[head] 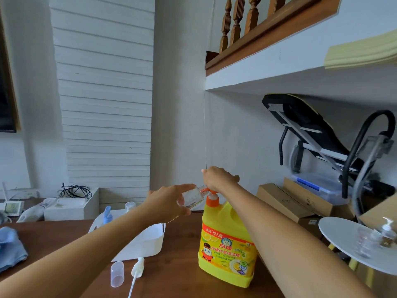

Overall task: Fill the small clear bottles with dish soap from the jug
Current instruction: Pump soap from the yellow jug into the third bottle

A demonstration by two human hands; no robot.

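Observation:
A yellow dish soap jug [228,248] with an orange pump [211,197] stands on the brown table [182,265]. My left hand [167,203] holds a small clear bottle [191,197] tilted, its mouth against the pump's spout. My right hand [219,178] rests on top of the pump head, fingers curled over it. A clear cap [117,274] and a white spray pump with its tube [136,269] lie on the table in front of the jug's left side.
A white tray [146,237] with a blue-topped bottle [107,215] sits behind my left arm. A blue cloth [10,246] lies at the left edge. At right, a round white stand [352,244] carries small clear bottles [384,232]. Cardboard boxes [283,201] stand behind.

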